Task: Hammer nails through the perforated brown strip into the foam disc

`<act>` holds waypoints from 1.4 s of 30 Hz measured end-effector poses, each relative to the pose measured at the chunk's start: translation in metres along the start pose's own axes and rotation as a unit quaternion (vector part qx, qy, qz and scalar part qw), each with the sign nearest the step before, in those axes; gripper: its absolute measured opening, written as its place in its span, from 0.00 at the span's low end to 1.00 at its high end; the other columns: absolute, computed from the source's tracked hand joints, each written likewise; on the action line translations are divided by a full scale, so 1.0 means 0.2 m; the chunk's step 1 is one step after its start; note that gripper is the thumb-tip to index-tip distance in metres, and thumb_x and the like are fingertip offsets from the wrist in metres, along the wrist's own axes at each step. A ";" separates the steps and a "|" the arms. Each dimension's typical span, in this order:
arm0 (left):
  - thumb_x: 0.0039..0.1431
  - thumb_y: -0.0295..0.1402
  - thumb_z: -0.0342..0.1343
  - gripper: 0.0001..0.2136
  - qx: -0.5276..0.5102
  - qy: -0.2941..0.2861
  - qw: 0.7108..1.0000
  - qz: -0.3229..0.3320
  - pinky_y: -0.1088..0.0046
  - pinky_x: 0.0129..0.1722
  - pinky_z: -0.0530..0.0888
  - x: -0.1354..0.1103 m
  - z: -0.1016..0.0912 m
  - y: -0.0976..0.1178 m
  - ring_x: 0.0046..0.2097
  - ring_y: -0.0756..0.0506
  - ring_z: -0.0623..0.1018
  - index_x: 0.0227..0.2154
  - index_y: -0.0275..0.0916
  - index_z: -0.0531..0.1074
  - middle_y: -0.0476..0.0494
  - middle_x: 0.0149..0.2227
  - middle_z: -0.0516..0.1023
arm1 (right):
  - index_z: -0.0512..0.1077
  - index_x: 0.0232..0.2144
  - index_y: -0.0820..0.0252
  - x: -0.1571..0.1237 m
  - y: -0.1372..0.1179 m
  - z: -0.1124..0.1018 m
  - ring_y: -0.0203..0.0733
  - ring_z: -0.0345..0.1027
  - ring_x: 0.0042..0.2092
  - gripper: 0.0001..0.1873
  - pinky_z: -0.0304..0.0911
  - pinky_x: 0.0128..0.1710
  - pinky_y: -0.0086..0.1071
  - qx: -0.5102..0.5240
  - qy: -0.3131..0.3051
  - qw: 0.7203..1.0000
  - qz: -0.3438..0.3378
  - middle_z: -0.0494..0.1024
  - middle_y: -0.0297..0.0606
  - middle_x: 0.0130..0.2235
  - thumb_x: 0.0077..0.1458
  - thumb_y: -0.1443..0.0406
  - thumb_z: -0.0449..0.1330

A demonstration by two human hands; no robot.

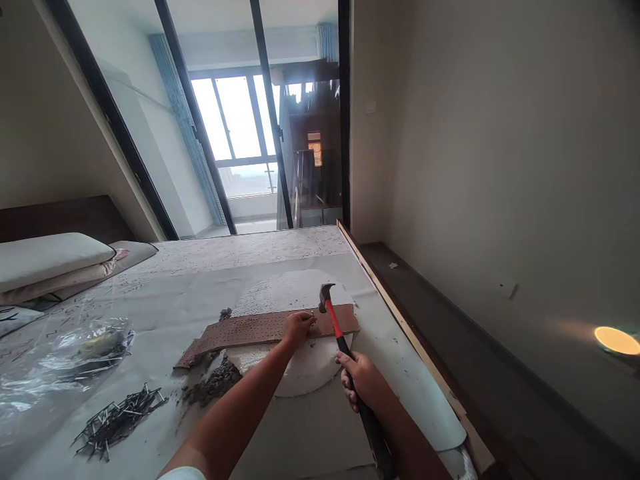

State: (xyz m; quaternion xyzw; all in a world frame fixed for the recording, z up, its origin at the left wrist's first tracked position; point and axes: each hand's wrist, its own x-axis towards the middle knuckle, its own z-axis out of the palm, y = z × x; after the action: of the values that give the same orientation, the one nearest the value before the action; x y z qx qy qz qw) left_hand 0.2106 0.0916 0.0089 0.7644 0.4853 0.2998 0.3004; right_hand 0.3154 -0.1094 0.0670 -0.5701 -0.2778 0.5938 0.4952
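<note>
My right hand (359,377) is wrapped around the black grip of a claw hammer (335,317) with a red shaft. The hammer's dark head is raised just beyond and to the right of my left hand (299,327). Finger and thumb of that hand pinch a small nail (313,314) over a brown board (265,327), the hand resting at its surface. Many small holes dot the board's left and middle parts; its left end is ragged. Beneath it lies a round white foam slab (310,370).
Loose nails (120,419) form a pile at the lower left, near a clear plastic bag (85,353). Grey crumbly lumps (215,383) lie by the board. Pillows (55,260) sit at the far left. A wooden edge strip (400,320) borders the bed's right side, below the wall.
</note>
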 end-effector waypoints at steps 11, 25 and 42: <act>0.50 0.37 0.54 0.11 0.073 0.028 0.997 0.013 0.75 0.28 0.59 -0.05 0.03 0.02 0.29 0.48 0.71 0.23 0.37 0.77 0.45 0.24 0.76 | 0.58 0.28 0.57 -0.04 0.01 -0.01 0.28 0.49 0.11 0.17 0.50 0.06 0.25 -0.055 -0.024 0.997 -0.058 0.58 0.21 0.16 0.50 0.50 0.52; 0.54 0.37 0.51 0.12 0.156 0.026 0.987 0.028 0.75 0.29 0.59 -0.07 0.06 0.00 0.31 0.48 0.73 0.26 0.40 0.78 0.46 0.28 0.78 | 0.59 0.30 0.57 -0.08 0.04 0.04 0.28 0.50 0.11 0.16 0.50 0.08 0.24 -0.143 0.006 0.987 -0.071 0.58 0.22 0.17 0.53 0.51 0.49; 0.52 0.36 0.52 0.11 0.147 0.012 0.989 0.022 0.75 0.32 0.64 -0.09 0.04 0.03 0.34 0.46 0.74 0.24 0.40 0.78 0.44 0.29 0.78 | 0.58 0.29 0.57 -0.12 0.04 0.08 0.27 0.47 0.11 0.18 0.48 0.06 0.23 -0.112 0.014 0.993 -0.035 0.55 0.20 0.15 0.48 0.50 0.52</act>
State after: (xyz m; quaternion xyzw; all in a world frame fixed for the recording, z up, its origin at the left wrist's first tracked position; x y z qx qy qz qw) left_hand 0.2128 0.0710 0.0045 0.8072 0.5107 0.2406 0.1725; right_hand 0.2951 -0.1293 0.0730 -0.6205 -0.3553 0.5329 0.4525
